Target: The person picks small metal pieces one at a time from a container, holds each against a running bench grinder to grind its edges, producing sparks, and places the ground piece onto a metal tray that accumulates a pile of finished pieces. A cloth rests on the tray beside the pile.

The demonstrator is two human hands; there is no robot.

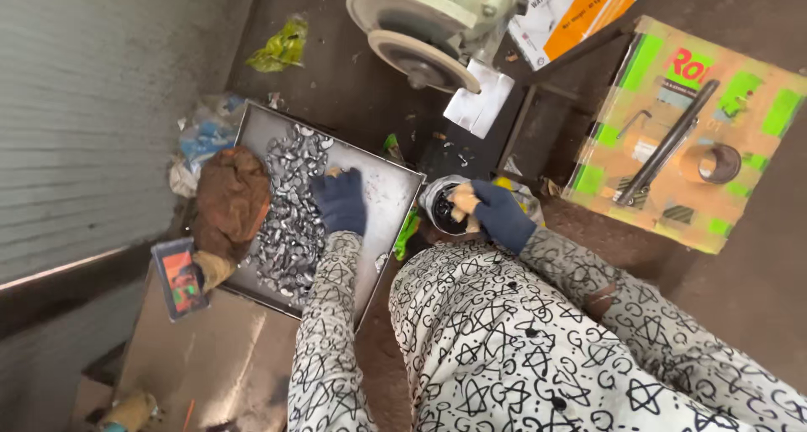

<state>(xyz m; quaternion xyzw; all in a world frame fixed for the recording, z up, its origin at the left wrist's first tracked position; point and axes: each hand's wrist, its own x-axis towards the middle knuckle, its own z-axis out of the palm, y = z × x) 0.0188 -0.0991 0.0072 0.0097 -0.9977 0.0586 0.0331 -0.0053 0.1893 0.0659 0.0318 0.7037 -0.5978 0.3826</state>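
Meanwhile left hand point(340, 200) presses tray point(395, 198); right hand point(498, 213) grips cup point(440, 205).

Garment: long-sleeved, off-white, black printed pattern of stars, rings and letter-like marks, covers both arms and lap | Left hand point(340, 201): dark navy knit glove, fingertip worn through, tan patch showing | Right hand point(498, 213): matching navy glove, tan at fingertips, possibly frayed | Cuffs: loose, patterned
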